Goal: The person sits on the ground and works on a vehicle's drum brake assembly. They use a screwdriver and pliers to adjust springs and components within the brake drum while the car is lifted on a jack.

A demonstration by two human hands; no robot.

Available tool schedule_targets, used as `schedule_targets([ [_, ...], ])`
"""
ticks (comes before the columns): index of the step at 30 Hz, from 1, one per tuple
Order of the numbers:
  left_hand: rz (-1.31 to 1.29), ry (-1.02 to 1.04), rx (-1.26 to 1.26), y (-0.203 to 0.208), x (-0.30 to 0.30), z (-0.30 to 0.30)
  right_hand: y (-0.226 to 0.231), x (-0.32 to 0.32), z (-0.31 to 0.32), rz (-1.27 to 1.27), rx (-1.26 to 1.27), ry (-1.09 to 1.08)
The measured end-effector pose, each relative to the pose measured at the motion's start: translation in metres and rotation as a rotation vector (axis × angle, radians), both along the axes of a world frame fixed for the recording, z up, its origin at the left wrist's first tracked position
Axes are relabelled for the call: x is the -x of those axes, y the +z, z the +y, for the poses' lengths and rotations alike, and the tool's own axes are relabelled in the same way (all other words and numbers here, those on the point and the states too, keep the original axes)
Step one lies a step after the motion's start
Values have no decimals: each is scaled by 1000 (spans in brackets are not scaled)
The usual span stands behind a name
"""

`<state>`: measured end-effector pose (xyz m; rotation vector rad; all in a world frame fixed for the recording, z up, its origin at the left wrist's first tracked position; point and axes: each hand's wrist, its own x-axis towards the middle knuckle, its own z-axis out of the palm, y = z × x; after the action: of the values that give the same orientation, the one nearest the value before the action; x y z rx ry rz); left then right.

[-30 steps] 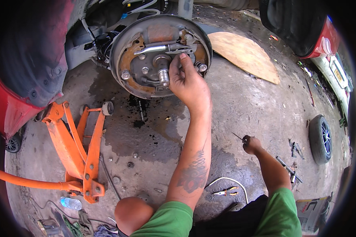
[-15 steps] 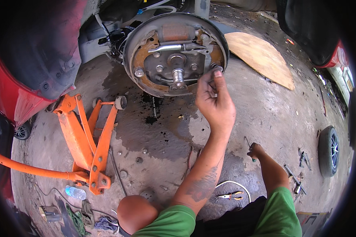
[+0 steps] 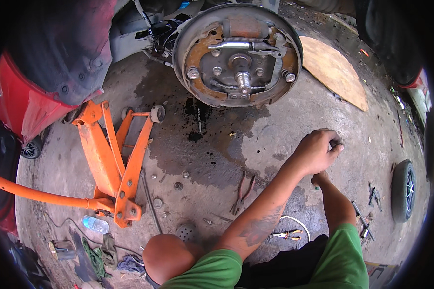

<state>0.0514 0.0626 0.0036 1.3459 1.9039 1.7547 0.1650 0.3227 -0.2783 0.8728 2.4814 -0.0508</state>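
Note:
My left hand (image 3: 319, 150) is out over the concrete floor, right of and below the drum brake assembly (image 3: 183, 53). Its fingers are curled together at the tips, and what they hold, if anything, I cannot make out. My right hand (image 3: 319, 179) is closed just below it, partly hidden by the left. A bit of green screwdriver handle (image 3: 317, 188) shows under the right hand; the shaft is hidden now. On the brake, rusty shoes (image 3: 196, 57), a silver adjuster bar (image 3: 231, 45), springs and a central spindle (image 3: 243, 79) are exposed, with a round retainer (image 3: 289, 77) at the right.
An orange floor jack (image 3: 99, 159) stands at the left. Pliers with red handles (image 3: 243, 192), orange-handled pliers (image 3: 288, 235), a long bar (image 3: 152, 204) and loose nuts lie on the floor. A wheel (image 3: 403, 190) is at the right, and a wooden board (image 3: 332, 72) behind.
My left hand has left the retainer on the brake's right side and moved down and right, over to my right hand. The view has shifted, with the brake now higher and further right.

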Motion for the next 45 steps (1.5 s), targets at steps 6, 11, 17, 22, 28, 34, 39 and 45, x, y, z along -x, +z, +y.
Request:
schedule_targets([
  [6, -169, 136, 87, -84, 2, 24, 46, 35, -23, 538, 1025, -548],
  [11, -1053, 371, 64, -192, 10, 48, 128, 100, -118, 892, 1427, -545],
  [17, -1679, 63, -600, -218, 25, 15, 124, 106, -210, 724, 1110, 62],
  [22, -1507, 117, -405, -187, 33, -31, 83, 88, -138, 631, 520, 406],
  [28, -955, 488, -69, -183, 74, -80, 34, -29, -30, -418, 334, 394],
  [34, -734, 896, 510, -230, -11, -77, 39, -46, -14, -146, 432, 77],
  [39, -187, 128, 1010, -278, -91, -115, 48, -19, -28, -10, 542, -46],
  [45, 122, -195, 1483, -282, -67, -201, 34, 4, -35, -120, 516, 55],
])
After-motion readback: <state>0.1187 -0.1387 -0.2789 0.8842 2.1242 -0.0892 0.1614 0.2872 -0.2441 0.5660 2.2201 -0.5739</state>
